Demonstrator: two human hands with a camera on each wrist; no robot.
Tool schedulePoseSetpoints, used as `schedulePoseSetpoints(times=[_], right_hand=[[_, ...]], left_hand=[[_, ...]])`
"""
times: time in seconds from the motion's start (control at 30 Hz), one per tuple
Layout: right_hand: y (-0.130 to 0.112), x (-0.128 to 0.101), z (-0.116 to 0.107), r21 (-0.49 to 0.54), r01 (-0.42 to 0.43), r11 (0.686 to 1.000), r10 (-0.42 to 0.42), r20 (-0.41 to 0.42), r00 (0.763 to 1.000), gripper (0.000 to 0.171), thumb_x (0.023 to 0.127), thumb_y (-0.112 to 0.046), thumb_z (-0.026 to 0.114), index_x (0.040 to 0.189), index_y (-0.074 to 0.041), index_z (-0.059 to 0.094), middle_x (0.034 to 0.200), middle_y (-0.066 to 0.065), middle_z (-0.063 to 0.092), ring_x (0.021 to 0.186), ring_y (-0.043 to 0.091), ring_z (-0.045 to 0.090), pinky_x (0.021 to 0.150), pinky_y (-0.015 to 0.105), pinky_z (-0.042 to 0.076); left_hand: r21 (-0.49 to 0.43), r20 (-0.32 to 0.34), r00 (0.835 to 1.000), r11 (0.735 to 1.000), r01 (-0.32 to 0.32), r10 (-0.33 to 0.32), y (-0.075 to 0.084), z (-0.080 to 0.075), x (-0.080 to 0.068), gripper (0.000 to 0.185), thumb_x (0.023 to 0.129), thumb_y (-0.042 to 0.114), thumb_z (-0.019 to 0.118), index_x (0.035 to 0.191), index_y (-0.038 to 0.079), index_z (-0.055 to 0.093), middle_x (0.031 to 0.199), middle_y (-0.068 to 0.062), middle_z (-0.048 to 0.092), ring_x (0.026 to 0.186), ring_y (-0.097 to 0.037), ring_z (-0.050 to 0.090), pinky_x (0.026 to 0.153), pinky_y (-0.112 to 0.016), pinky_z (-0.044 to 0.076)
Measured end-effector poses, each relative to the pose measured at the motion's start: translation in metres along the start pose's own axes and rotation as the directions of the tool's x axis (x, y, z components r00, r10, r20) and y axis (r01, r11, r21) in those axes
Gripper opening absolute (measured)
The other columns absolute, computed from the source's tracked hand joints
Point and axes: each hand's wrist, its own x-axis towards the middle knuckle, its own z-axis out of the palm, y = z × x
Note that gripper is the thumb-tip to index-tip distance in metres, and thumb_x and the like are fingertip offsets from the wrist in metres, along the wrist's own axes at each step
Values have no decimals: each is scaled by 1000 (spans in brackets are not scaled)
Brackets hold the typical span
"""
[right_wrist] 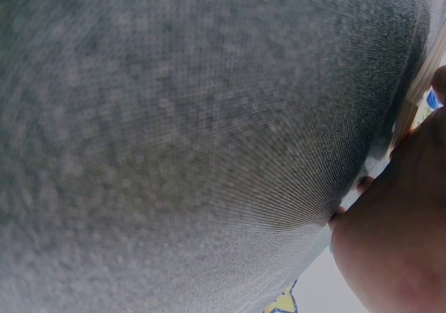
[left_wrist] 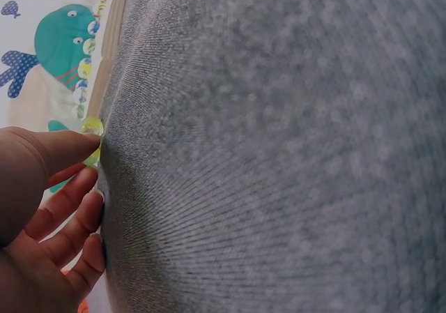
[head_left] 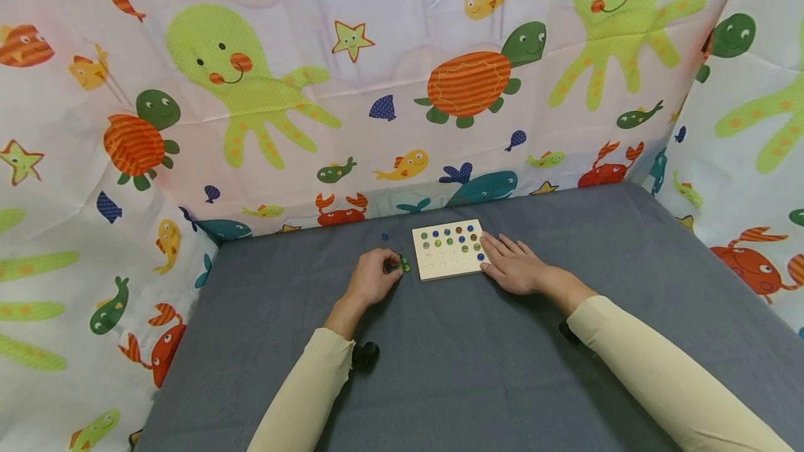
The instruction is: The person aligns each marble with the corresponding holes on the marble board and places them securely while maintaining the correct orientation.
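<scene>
You are mid-fill: your left hand (head_left: 372, 277) pinches what looks like green marbles (head_left: 402, 264) at frame centre; your right hand (head_left: 511, 265) lies flat against the board (head_left: 449, 267). Next calls for an empty hole.

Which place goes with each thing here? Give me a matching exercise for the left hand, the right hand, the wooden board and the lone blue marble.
Things:
1. left hand
2. right hand
3. wooden board
4. lone blue marble

Places or states:
A. lies flat against the board's right edge
B. lies on the grey cloth between the two hands, marbles in its holes
C. on the cloth, left of the board, apart from it
D. fingers curled round green marbles

Pairs: 1-D, 2-A, 3-B, 4-C
</scene>
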Motion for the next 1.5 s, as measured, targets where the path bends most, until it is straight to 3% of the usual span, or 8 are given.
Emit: schedulePoseSetpoints(times=[1.13, 1.5], right_hand=[[0, 0, 1, 8, 3, 1000, -3, 3, 1000, 71, 110, -48, 32, 165, -8, 10, 172, 11, 5, 156, 41, 6, 119, 67, 5], [1, 1, 2, 6, 3, 1000, -3, 3, 1000, 71, 110, -48, 32, 165, -9, 9, 172, 10, 5, 157, 40, 5, 119, 66, 5]], left_hand=[[-33, 2, 997, 997, -75, 76, -9, -3, -2, 10, 94, 13, 76, 101, 7, 74, 89, -3, 68, 77, -14, 61, 73, -34, 53], [-56, -52, 991, 990, -129, 126, -9, -6, -8, 11, 94, 13, 75, 103, 7, 74, 91, -2, 69, 78, -14, 62, 74, -35, 53]])
